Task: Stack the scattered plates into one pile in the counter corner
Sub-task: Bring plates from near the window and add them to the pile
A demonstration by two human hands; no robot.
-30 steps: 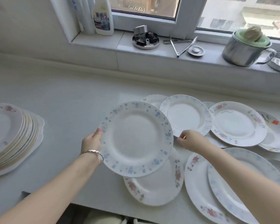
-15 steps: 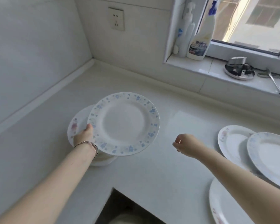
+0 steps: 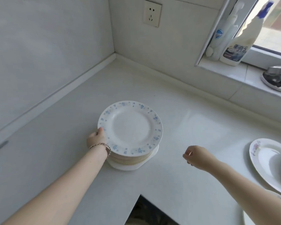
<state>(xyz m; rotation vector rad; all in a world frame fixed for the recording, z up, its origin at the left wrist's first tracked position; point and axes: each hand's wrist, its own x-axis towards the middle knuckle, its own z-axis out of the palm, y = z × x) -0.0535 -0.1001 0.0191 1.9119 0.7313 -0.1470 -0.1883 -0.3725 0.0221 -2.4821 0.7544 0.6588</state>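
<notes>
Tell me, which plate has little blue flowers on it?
The top plate of the pile, gripped at its rim by the left hand. The loose plate on the right has pinkish flowers.

The only writing I can read on my feed is on the white spray bottle (image 3: 238, 44), which stands at the left end of the windowsill (image 3: 234, 71), close to the window frame. Its dark label (image 3: 235, 51) carries three large white Chinese characters in a bold, slanted face: 重油污. A smaller line of white characters runs just beneath them, but it is too blurred for me to read with any confidence. The print lower on the label is too small to make out. Just left of it, a white pump bottle (image 3: 224, 38) bears a round blue logo (image 3: 219, 34) whose white marks I cannot read.
</notes>
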